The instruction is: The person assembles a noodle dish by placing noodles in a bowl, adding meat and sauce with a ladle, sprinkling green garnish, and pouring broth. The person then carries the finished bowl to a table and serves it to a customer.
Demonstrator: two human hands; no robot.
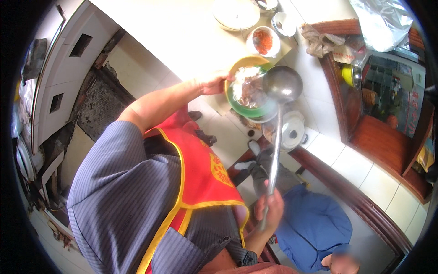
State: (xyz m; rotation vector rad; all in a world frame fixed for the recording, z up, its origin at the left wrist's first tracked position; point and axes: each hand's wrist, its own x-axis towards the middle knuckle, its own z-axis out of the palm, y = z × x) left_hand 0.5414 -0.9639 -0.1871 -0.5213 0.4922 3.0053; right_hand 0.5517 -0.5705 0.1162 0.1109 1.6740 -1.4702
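Observation:
My left hand [215, 83] grips the rim of a yellow and green bowl [248, 111] that holds pale noodles or strands and brown pieces of food [249, 90]. In my right hand [272, 209] is the long handle of a metal ladle [283, 82], whose round head overlaps the right side of the bowl. A white bowl of red chopped food [262, 41] stands just beyond the yellow and green one. Beside the ladle handle is a pot with a metal lid [291, 131], partly hidden behind the handle.
A large round container [236, 13] and a small white bowl [284, 24] stand on the bright counter. Another person in a blue jacket [311, 226] is close by at the lower right. A wood-framed window opening [330, 78] with plastic bags [320, 42] lies at the right.

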